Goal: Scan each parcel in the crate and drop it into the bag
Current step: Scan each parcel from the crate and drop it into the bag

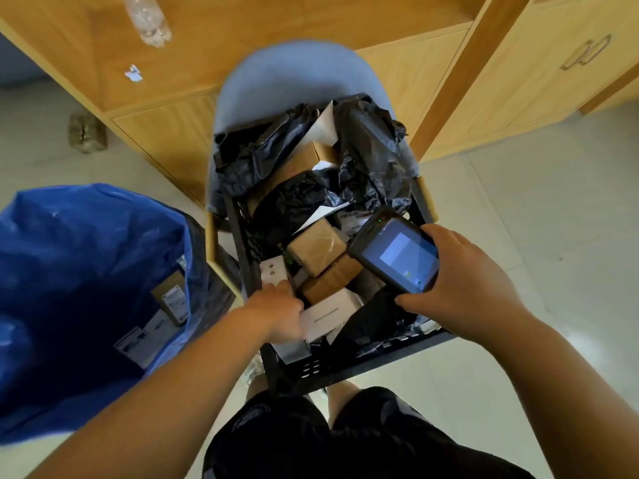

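flat white cardboard parcel in black slatted plastic crate, near end | left hand on it, fingers blurred, grip unclear | right hand fingers curled round black handheld scanner above crate | open blue plastic bag beside crate's left

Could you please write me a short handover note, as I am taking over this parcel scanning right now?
Left hand: down in the crate against a white parcel; grip blurred, unclear.
Right hand: holds the scanner over the crate.
Done: a few parcels lie in the blue bag.
To do: many brown, white and black parcels in the crate to scan and drop.
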`<move>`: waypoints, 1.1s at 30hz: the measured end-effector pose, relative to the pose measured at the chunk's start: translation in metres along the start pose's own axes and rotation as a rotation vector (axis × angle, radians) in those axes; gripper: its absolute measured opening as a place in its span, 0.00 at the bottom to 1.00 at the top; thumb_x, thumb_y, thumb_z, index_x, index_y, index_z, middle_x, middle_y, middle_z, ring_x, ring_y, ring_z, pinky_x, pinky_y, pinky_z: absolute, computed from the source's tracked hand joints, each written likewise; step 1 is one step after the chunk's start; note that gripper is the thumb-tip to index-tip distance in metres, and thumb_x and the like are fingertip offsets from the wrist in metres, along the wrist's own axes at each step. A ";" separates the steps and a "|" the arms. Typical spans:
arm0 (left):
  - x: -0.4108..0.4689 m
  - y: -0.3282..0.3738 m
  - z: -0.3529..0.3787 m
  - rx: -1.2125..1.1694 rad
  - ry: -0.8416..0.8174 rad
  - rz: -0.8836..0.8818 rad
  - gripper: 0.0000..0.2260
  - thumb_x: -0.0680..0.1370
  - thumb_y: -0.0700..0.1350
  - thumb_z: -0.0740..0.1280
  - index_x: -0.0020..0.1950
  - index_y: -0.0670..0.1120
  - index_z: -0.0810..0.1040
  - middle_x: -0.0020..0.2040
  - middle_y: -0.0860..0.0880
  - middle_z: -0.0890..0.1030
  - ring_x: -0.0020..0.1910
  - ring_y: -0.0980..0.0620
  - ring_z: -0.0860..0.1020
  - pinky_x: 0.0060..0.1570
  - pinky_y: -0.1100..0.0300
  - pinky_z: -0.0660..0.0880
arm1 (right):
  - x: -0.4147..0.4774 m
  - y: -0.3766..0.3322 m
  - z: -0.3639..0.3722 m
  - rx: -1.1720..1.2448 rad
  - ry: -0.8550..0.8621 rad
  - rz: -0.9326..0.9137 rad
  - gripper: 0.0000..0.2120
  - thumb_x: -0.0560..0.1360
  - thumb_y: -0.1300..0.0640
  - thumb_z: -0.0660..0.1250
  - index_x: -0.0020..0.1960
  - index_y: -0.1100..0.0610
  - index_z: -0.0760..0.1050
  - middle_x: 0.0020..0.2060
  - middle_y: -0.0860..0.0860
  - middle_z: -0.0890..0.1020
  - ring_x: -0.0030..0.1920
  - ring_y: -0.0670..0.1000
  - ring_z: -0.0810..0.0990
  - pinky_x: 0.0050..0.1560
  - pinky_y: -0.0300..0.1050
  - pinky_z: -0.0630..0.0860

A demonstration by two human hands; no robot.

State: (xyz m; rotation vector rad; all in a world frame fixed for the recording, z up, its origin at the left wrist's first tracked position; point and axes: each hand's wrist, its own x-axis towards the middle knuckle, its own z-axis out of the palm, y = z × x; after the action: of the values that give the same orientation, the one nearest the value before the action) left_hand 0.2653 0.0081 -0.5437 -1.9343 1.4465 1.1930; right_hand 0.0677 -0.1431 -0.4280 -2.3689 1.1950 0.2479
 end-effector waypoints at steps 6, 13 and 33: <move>-0.006 -0.009 -0.001 0.217 0.047 0.090 0.29 0.69 0.52 0.73 0.69 0.51 0.69 0.65 0.43 0.65 0.61 0.40 0.68 0.56 0.51 0.70 | 0.004 -0.006 0.004 0.005 0.014 -0.023 0.44 0.59 0.43 0.76 0.69 0.50 0.60 0.51 0.48 0.72 0.45 0.51 0.71 0.42 0.48 0.74; 0.000 -0.022 -0.017 0.074 0.204 0.196 0.14 0.79 0.49 0.62 0.64 0.50 0.72 0.61 0.50 0.74 0.56 0.46 0.75 0.51 0.51 0.74 | -0.003 -0.008 0.007 0.037 0.044 0.009 0.41 0.59 0.43 0.77 0.66 0.50 0.62 0.47 0.45 0.69 0.45 0.51 0.72 0.41 0.49 0.74; 0.020 -0.039 -0.020 -0.258 0.062 0.293 0.46 0.65 0.38 0.78 0.76 0.55 0.57 0.75 0.52 0.55 0.71 0.48 0.62 0.61 0.60 0.68 | 0.012 -0.012 0.007 0.031 0.038 0.028 0.39 0.58 0.42 0.76 0.63 0.48 0.62 0.47 0.47 0.71 0.45 0.51 0.73 0.42 0.51 0.77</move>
State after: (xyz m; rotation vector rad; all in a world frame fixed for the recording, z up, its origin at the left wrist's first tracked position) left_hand 0.3108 -0.0043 -0.5552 -1.9868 1.7268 1.5273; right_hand 0.0848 -0.1417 -0.4343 -2.3411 1.2415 0.1926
